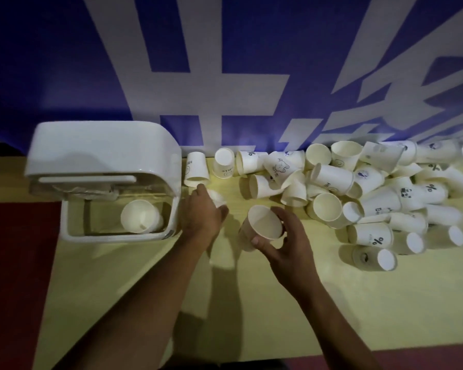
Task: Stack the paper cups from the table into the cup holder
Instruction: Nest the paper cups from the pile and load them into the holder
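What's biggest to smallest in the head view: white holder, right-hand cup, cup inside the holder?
white holder
then held cup in the right hand and inner cup, too alike to rank: the held one is nearer

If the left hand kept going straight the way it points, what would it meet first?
Probably the lettered paper cup just right of the cup holder. The left hand, gripping a blurred cup, points at it from close by. Depth is unclear.
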The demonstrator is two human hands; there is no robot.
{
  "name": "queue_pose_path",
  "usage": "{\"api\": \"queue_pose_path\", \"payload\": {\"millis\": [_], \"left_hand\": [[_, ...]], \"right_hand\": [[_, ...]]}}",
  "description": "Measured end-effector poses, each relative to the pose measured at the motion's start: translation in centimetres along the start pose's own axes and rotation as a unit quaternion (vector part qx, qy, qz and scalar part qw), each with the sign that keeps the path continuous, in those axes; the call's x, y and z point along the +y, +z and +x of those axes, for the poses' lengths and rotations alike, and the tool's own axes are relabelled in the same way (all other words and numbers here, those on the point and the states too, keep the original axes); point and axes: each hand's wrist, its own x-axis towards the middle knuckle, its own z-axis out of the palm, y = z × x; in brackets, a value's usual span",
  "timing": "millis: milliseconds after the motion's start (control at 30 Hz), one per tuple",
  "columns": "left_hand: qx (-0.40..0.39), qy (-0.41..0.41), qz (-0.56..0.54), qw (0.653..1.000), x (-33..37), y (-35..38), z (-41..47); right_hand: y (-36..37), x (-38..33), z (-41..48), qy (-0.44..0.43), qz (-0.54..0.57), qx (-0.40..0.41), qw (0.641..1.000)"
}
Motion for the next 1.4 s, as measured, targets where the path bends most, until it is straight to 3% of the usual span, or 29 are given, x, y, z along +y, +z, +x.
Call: {"api": "queue_pose_path", "payload": {"millis": [167,367,567,733,967,1233,1400], "left_hand": [[0.041,0.013,-0.294,0.955,-3.7,-4.3,-7.2],[0.122,-0.005,-0.408,0.905,-11.2,-10.5,-12.2],[0.15,0.049,-0.383,0.91,-15.9,-13.8,-9.3],[0.093,0.101,-0.33,0.934,-17.6,-12.6,-6.2],[-0.005,0.075,-0.238,0.968,-18.5,-9.9,-3.3],[-0.071,0.099,-0.249,0.961,-19.6,-10.1,-2.5],[-0.123,0.082,-0.29,0.946,-20.3,-10.4,-3.0]], "right_hand": [[1.6,-2.3,-0.8,0.032,0.055,-0.001,0.998],[6.2,-5.6,-2.3,0.04,0.073,-0.018,0.996],[11.1,-8.2,-4.1,0.056,0.089,-0.016,0.994],[12.8,-9.7,-5.2,0.072,0.099,0.017,0.992],[13.7,-11.2,-4.7,0.055,0.064,0.06,0.995],[19.5,-11.8,-1.1,-0.073,0.01,-0.017,0.997],[22.3,-9.6,0.5,-0.062,-0.054,-0.083,0.993]]}}
